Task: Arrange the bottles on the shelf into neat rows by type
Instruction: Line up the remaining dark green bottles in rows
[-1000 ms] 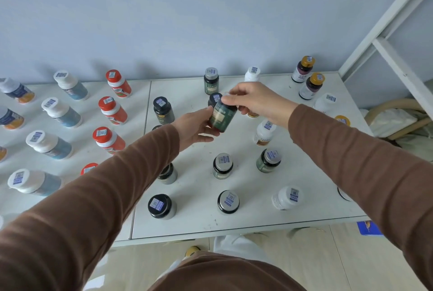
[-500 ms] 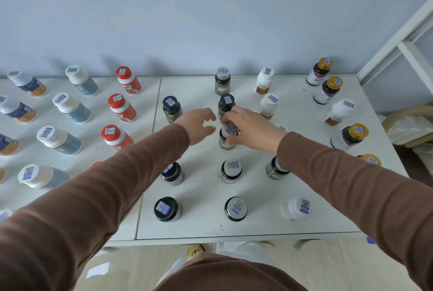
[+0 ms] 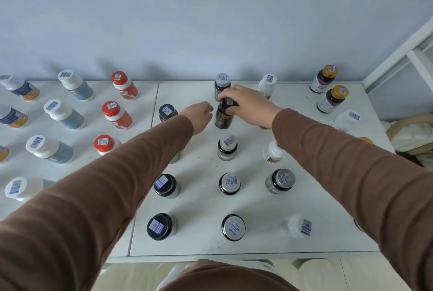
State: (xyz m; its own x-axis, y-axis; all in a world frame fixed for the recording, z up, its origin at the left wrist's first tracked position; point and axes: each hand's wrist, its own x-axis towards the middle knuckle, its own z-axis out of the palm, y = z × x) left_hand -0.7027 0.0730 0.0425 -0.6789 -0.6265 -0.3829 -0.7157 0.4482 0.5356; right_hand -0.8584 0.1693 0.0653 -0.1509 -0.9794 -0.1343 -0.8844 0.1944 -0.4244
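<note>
My right hand (image 3: 248,104) grips the cap of a dark black-lidded bottle (image 3: 223,117) that stands in the middle column of the white shelf (image 3: 201,239). Behind it stands a grey-capped green bottle (image 3: 222,84), in front a grey-capped bottle (image 3: 227,147). My left hand (image 3: 199,115) hovers just left of the gripped bottle, fingers loosely curled, holding nothing. Black-capped bottles (image 3: 166,112) stand in the column to the left, and white bottles (image 3: 267,84) to the right.
Red-capped orange bottles (image 3: 117,115) and white-capped blue bottles (image 3: 63,115) stand in columns on the left panel. Gold-capped bottles (image 3: 331,98) stand at the back right. A white frame post (image 3: 398,56) rises on the right. The wall runs close behind the shelf.
My right hand left the grey-capped green bottle standing in the middle column and moved back to grip the dark bottle behind it. My left hand stayed beside it, empty.
</note>
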